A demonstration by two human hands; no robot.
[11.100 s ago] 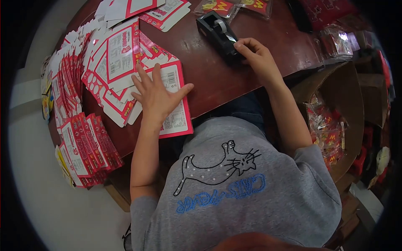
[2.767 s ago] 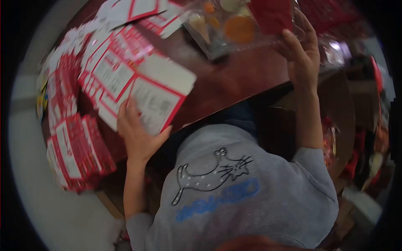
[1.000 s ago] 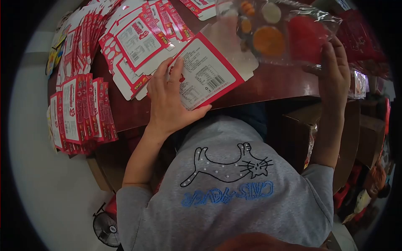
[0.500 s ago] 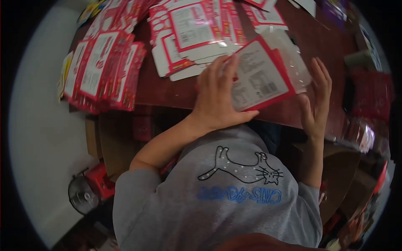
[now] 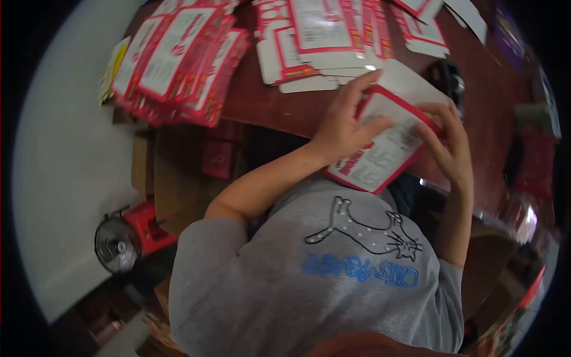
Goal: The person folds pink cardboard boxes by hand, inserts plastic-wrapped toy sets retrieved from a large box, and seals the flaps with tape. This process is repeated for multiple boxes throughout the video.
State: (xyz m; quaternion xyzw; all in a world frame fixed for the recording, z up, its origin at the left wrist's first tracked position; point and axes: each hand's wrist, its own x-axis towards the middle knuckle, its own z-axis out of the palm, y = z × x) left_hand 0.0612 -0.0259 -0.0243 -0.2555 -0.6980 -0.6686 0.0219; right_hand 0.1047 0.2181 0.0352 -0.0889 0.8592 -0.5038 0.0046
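A red-and-white printed box (image 5: 380,156) is held tilted between both hands at the table's front edge, close to the grey shirt. My left hand (image 5: 351,122) grips its left side, with the thumb across the printed face. My right hand (image 5: 446,137) holds the upper right side, thumb on the face and fingers by the pale flap (image 5: 410,80) at the top. What lies inside the box is hidden.
Stacked red-and-white packages (image 5: 178,59) lie at the table's left. Flat printed cartons (image 5: 321,35) are spread behind the hands. A black object (image 5: 447,80) sits beyond my right hand. A fan (image 5: 118,243) and a red case stand at the lower left.
The box has moved down and to the right, towards the body. My right hand has closed on it, and my left thumb now rests on its face. The view has shifted.
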